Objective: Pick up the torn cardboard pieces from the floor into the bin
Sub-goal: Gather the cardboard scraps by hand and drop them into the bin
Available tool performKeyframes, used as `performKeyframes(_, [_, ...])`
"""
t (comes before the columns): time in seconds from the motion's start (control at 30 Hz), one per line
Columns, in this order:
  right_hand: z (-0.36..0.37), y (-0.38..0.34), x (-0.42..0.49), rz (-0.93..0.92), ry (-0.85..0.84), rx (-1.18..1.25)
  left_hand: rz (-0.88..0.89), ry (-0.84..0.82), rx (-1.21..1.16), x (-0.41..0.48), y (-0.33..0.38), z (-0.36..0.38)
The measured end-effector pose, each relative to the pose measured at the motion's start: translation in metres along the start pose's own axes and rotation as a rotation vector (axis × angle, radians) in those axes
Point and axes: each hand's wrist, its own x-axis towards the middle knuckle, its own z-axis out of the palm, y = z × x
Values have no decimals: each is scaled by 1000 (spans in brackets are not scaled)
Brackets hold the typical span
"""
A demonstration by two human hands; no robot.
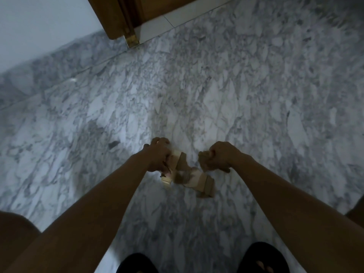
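Several torn tan cardboard pieces (194, 179) are bunched together low in the middle of the head view, over the grey marble floor (236, 91). My left hand (157, 156) is closed around the left end of the bunch. My right hand (218, 157) is a fist holding a small torn cardboard scrap (203, 161) just right of the bunch. It is unclear whether the lower pieces rest on the floor or hang from my left hand. No bin is in view.
A wooden door frame (120, 16) with a brass foot stands at the top left beside a white wall. A white threshold strip (157, 28) runs along it. My feet in black sandals (262, 259) are at the bottom edge. A small dark speck (113, 144) lies left of my hands.
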Motion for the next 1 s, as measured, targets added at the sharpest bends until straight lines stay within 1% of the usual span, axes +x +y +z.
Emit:
performKeyframes(0.07, [12, 1, 0, 58, 114, -65, 17, 71, 104, 2, 1, 9])
performKeyframes(0.13, [26, 0, 2, 71, 196, -66, 39, 152, 178, 4, 1, 16])
performKeyframes(0.2, [36, -3, 3, 74, 257, -46, 40, 194, 195, 7, -1, 21])
performKeyframes(0.27, [40, -6, 2, 96, 311, 68, 31, 216, 175, 6, -3, 23])
performKeyframes(0.33, [40, -10, 2, 114, 312, 212, 37, 253, 157, 3, -6, 19])
performKeyframes(0.4, [40, -15, 3, 121, 311, 228, 52, 273, 77, -3, -9, 14])
performKeyframes(0.5, [38, -21, 3, 151, 321, 156, -14, 186, -269, -12, -17, 2])
performKeyframes(0.53, [37, -22, 3, 157, 320, 147, -41, 155, -340, -14, -20, -2])
performKeyframes(0.67, [28, -21, -3, 142, 251, 167, -95, 28, -300, -22, -31, -19])
performKeyframes(0.77, [11, -19, -10, 110, 241, 319, -83, -95, -296, -29, -34, -24])
performKeyframes(0.8, [1, -17, -12, 90, 211, 349, -76, -133, -278, -30, -33, -23])
performKeyframes(0.83, [-11, -15, -17, 59, 142, 360, -61, -162, -246, -31, -31, -21])
performKeyframes(0.9, [-30, -18, -26, -5, -78, 316, -45, -195, -178, -28, -27, -12])
performKeyframes(0.97, [-29, -26, -31, 3, -265, 210, -35, -192, -122, -21, -20, -3])
performKeyframes(1.0, [-17, -32, -30, 24, -333, 141, -22, -170, -94, -17, -17, 1])
